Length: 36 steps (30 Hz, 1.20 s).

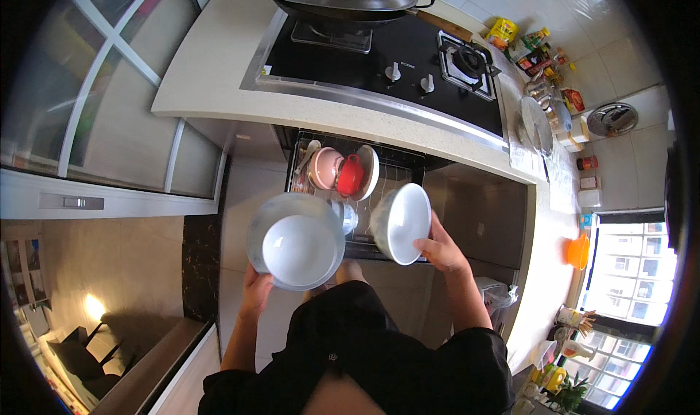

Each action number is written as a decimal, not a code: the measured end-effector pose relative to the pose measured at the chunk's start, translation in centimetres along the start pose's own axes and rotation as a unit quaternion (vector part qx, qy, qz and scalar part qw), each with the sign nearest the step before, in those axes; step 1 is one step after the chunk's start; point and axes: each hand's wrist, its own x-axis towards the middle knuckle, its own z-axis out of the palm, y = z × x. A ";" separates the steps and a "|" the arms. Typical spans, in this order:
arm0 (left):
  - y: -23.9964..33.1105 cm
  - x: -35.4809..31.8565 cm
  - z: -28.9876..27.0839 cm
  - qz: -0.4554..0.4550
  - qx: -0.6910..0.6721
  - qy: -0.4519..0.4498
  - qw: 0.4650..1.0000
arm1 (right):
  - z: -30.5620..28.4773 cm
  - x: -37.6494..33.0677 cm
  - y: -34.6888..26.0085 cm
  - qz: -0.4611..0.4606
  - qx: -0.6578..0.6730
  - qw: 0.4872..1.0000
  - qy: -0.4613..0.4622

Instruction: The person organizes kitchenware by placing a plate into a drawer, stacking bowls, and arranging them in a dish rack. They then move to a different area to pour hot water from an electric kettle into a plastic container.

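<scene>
My left hand [257, 290] grips the rim side of a large pale, translucent bowl [257, 225], and a smaller white bowl [297, 251] appears to sit nested inside it. In my right hand [442, 251] is another white bowl [410, 224], tilted on its side over a pulled-out wire drawer [399, 169], with the thumb over its rim. At the drawer's back stand a pink bowl [325, 167], a red mug-like piece [351, 173] and a white dish [370, 173] on edge. Small patterned bowls [348, 215] are partly hidden behind the left-hand bowl.
Above the drawer runs the counter edge [343, 120] with a black gas hob [350, 69] and a lidded wok [343, 0]. Bottles and packets [536, 54] crowd the right corner. An orange bowl [578, 252] sits on the right counter. A glazed sliding door [109, 109] is at left.
</scene>
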 end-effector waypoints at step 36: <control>-0.7 2.1 1.1 -0.022 0.071 -0.042 0.996 | 8.9 5.3 3.5 -0.149 -0.485 0.859 0.070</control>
